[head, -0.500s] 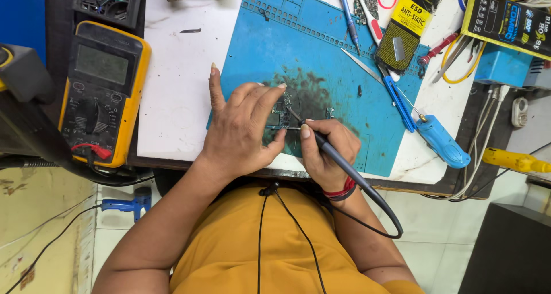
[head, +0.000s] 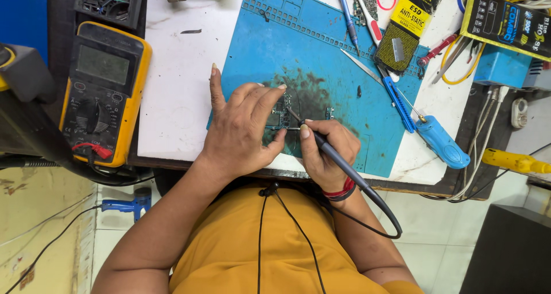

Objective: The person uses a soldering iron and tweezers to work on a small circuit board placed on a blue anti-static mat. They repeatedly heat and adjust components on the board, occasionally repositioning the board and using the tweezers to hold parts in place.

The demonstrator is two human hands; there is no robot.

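1. left hand (head: 241,130) lies flat with fingers spread, pressing a small circuit board (head: 279,113) onto the blue mat (head: 321,64)
2. right hand (head: 327,150) pinches a black soldering iron (head: 333,156); its tip touches the board
3. yellow meter (head: 106,90) sits well to the left

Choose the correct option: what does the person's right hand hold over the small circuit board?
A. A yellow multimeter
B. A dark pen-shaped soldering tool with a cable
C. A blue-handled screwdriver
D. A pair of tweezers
B: the right hand grips a dark soldering tool like a pen, its tip on the small circuit board, which the left hand steadies on the blue mat.
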